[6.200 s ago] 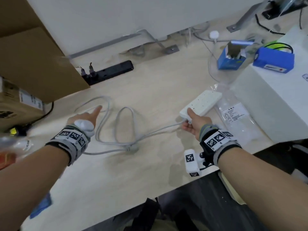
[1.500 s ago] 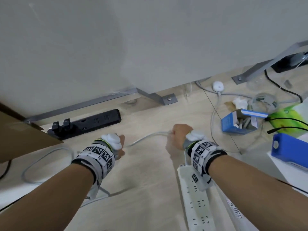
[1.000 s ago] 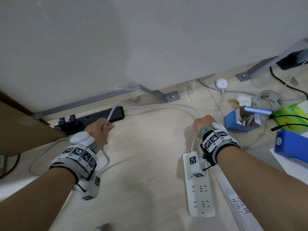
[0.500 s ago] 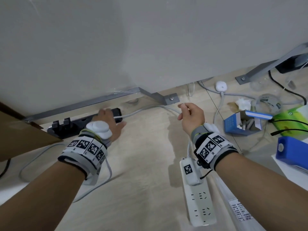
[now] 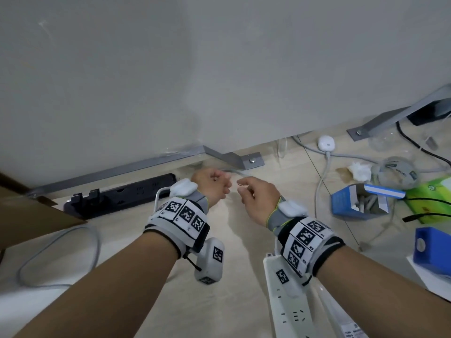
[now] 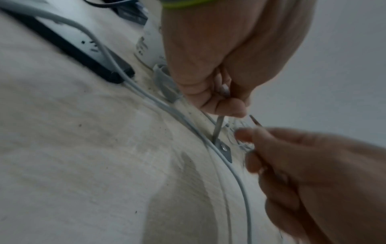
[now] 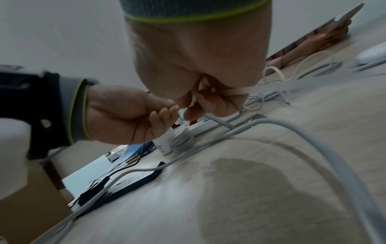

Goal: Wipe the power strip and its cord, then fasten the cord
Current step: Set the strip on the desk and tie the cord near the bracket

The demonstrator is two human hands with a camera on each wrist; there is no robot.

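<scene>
The white power strip (image 5: pixel 290 308) lies at the table's near edge, under my right wrist. Its grey cord (image 5: pixel 97 242) loops at the left and runs along the back by the metal bracket (image 5: pixel 244 161); in the right wrist view the cord (image 7: pixel 275 121) lies on the table below my hands. Both hands meet just in front of the bracket. My left hand (image 5: pixel 225 187) and right hand (image 5: pixel 240 189) each pinch an end of a thin pale strip (image 7: pixel 238 90) above the cord. The left wrist view shows the left fingers (image 6: pixel 227 105) and right fingers (image 6: pixel 248 137) nearly touching.
A black power strip (image 5: pixel 127 197) lies along the wall at the left, with a cardboard box (image 5: pixel 29 215) beside it. An open blue box (image 5: pixel 358 203), a blue case, green packaging and loose cables crowd the right side. A small grey roll (image 7: pixel 183 140) stands by the bracket.
My left hand left the black power strip and moved right to meet the right hand. Neither hand holds the cord now; both pinch the thin strip.
</scene>
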